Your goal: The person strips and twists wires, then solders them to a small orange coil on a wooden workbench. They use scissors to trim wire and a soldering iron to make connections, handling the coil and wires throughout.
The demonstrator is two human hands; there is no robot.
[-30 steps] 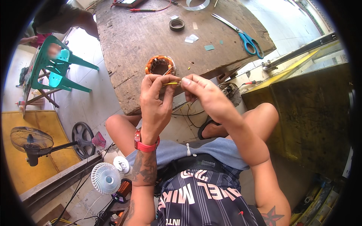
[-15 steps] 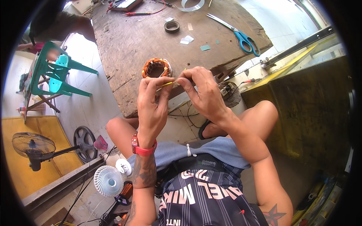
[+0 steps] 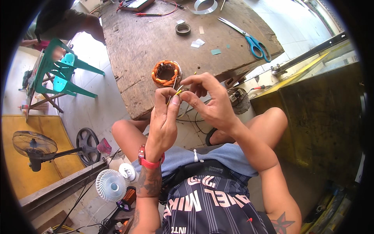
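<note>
My left hand [image 3: 165,117] pinches a thin wire with a yellow sleeve [image 3: 178,93] between thumb and forefinger, just off the near edge of the wooden table. Close on its right is my right hand [image 3: 212,99], its thumb and forefinger spread apart around the wire's end without visibly gripping it. Beyond both hands, a ring-shaped copper winding [image 3: 166,73], wrapped in orange and white, sits on the table. Wire leads run from its near side toward my left fingers. Another small yellow tip [image 3: 195,73] shows behind my right hand.
On the wooden table [image 3: 136,50] lie blue-handled scissors [image 3: 255,46], a dark tape roll [image 3: 182,29], small paper scraps [image 3: 198,43], a clear strip coil [image 3: 204,7] and red test leads [image 3: 150,14]. Green chairs [image 3: 64,72] and a person [image 3: 74,23] are at left; fans stand lower left.
Both hands have come slightly nearer to me, uncovering more of the copper winding. My right thumb and forefinger have parted from the wire, while the left keeps its pinch.
</note>
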